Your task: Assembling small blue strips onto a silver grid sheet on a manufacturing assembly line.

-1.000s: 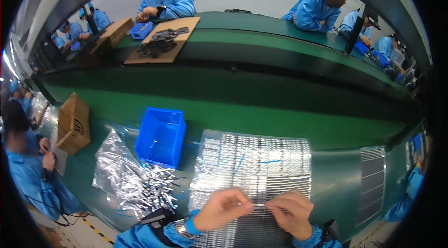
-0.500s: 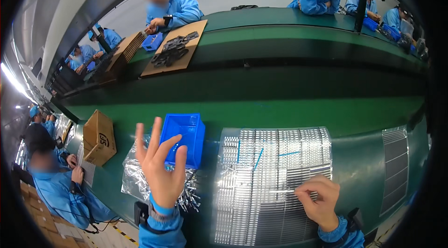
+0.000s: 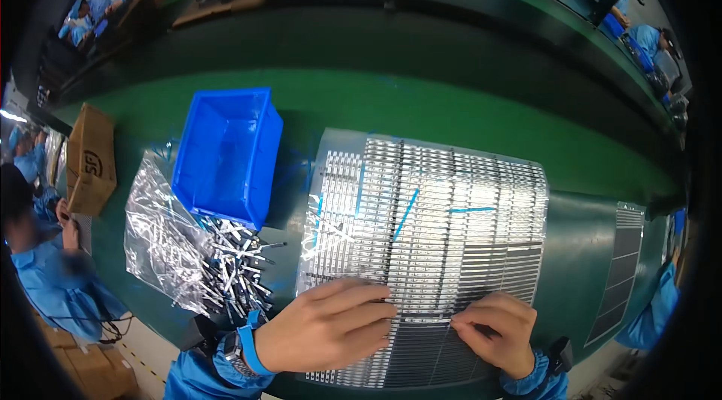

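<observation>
A thin silver strip [image 3: 423, 320] lies level over a large sheet [image 3: 481, 178] covered with rows of similar strips. My right hand [image 3: 498, 331] pinches the strip's right end between thumb and fingertips. At its other end, my left hand [image 3: 331, 327] is bent over the sheet, fingertips closed at the strip; its thumb is hidden beneath. Below the strip, the sheet's lower part shows dark, narrow rows. Two blue strips [image 3: 406, 215] lie across the upper rows, one slanted and one nearly level. Several loose silver strips [image 3: 329, 238] lie crosswise at the sheet's left side.
A blue bin [image 3: 226, 152] stands left of the sheet. Beside it are a clear plastic bag [image 3: 162, 227] of strips and a loose strip pile [image 3: 239, 265]. A cardboard box [image 3: 92, 163] stands far left, a dark panel [image 3: 617, 272] lies right, and co-workers sit around.
My left hand has come down from its open, raised pose near the blue bin to the strip's left end. My right hand still pinches the strip. The view has tilted downward.
</observation>
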Demonstrator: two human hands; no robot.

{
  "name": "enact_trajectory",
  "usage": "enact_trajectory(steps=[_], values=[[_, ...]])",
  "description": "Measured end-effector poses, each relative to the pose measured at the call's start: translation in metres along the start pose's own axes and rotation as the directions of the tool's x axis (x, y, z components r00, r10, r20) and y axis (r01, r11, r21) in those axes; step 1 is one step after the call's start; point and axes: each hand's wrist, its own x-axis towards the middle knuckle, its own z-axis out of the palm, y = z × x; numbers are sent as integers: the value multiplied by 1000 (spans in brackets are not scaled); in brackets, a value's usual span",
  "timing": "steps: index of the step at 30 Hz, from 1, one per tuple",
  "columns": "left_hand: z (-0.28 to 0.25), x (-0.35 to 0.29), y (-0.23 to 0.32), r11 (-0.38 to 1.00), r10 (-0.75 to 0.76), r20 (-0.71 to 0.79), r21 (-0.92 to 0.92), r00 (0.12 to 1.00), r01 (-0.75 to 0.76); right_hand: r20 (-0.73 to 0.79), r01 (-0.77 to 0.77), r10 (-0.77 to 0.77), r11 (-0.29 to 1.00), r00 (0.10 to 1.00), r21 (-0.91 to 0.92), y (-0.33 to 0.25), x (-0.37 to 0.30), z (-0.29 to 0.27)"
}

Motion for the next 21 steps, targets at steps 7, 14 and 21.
enact_trajectory(steps=[7, 14, 21], values=[[8, -6, -5, 1000, -25, 6, 14, 1000, 25, 24, 31, -29, 991, 999, -133, 0, -1, 3], [7, -5, -5, 999, -28, 4, -18, 1000, 29, 28, 30, -26, 989, 999, -144, -1, 0, 4], [6, -4, -7, 999, -28, 5, -19, 1000, 28, 42, 74, -67, 980, 997, -186, -1, 1, 3]])
